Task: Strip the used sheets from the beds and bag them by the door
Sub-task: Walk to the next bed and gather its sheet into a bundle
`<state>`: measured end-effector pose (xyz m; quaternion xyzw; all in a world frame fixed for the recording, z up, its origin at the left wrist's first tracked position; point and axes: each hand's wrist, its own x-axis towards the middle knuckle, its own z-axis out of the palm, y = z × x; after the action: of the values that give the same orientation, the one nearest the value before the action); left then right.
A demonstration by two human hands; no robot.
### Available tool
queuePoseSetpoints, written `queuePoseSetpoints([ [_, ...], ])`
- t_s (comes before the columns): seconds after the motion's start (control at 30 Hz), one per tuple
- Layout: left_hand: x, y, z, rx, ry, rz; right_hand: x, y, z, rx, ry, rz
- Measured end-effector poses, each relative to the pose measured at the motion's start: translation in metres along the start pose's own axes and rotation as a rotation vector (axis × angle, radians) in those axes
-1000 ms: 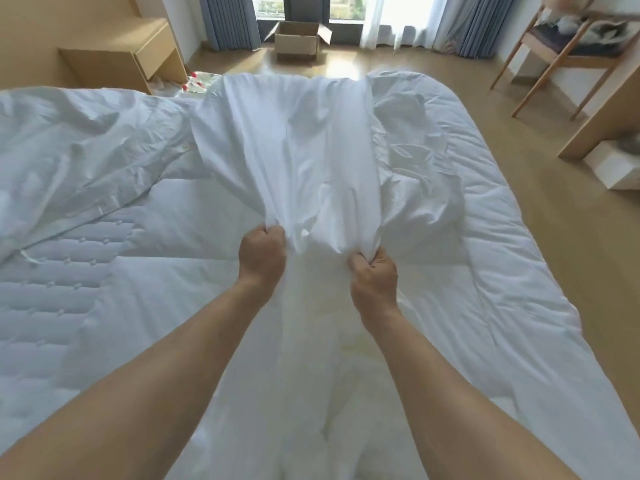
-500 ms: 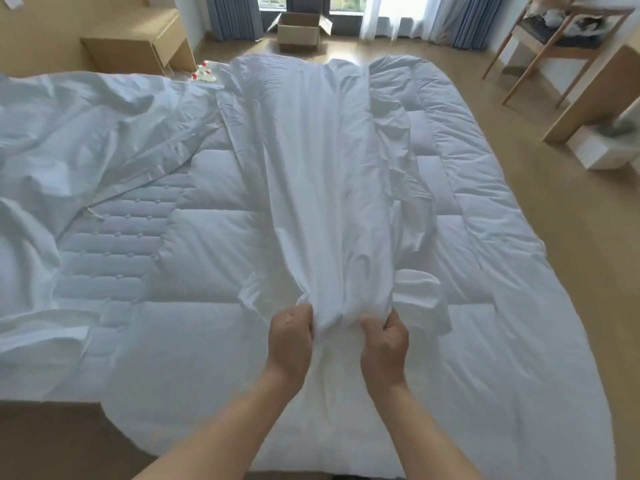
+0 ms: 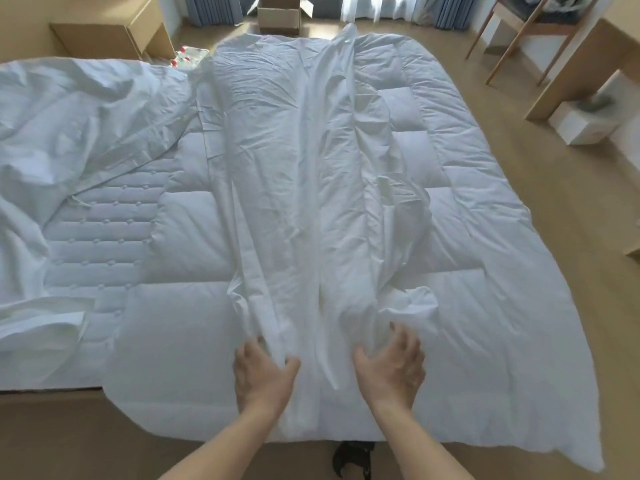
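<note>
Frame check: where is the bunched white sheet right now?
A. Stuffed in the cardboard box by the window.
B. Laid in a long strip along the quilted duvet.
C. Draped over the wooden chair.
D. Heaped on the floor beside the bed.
B: the bunched sheet runs lengthwise over the quilted duvet, its near end at the left hand, which pinches a fold, and the right hand, fingers spread.
</note>
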<state>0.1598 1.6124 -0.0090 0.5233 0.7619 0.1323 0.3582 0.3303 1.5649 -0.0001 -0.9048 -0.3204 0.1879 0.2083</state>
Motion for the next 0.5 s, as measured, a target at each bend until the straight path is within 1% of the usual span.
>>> queuePoseSetpoints([
  [0.03, 0.010, 0.013, -0.005, 0.043, 0.076, 0.134, 0.007, -0.009, -0.003, -0.035, 0.069, -0.134],
  [0.07, 0.021, 0.027, -0.008, 0.107, 0.092, 0.258, 0.016, -0.019, -0.004, -0.106, 0.050, -0.236],
  [0.1, 0.032, 0.041, -0.008, 0.191, 0.051, 0.350, 0.027, -0.027, -0.003, -0.185, -0.030, -0.288],
  [0.13, 0.042, 0.052, -0.005, 0.287, -0.032, 0.397, 0.040, -0.030, -0.001, -0.258, -0.141, -0.285],
  [0.17, 0.052, 0.058, 0.000, 0.385, -0.134, 0.405, 0.052, -0.031, 0.003, -0.310, -0.240, -0.245],
  [0.23, 0.067, 0.054, 0.013, 0.539, -0.339, 0.374, 0.068, -0.021, 0.016, -0.335, -0.397, -0.156],
  [0.3, 0.071, 0.038, 0.027, 0.595, -0.499, 0.309, 0.069, -0.006, 0.031, -0.327, -0.511, -0.118],
  [0.4, 0.071, 0.014, 0.049, 0.630, -0.651, 0.231, 0.070, 0.016, 0.051, -0.353, -0.600, -0.135],
  [0.5, 0.087, 0.020, 0.053, 0.677, -0.761, 0.202, 0.087, 0.018, 0.057, -0.355, -0.669, -0.140],
])
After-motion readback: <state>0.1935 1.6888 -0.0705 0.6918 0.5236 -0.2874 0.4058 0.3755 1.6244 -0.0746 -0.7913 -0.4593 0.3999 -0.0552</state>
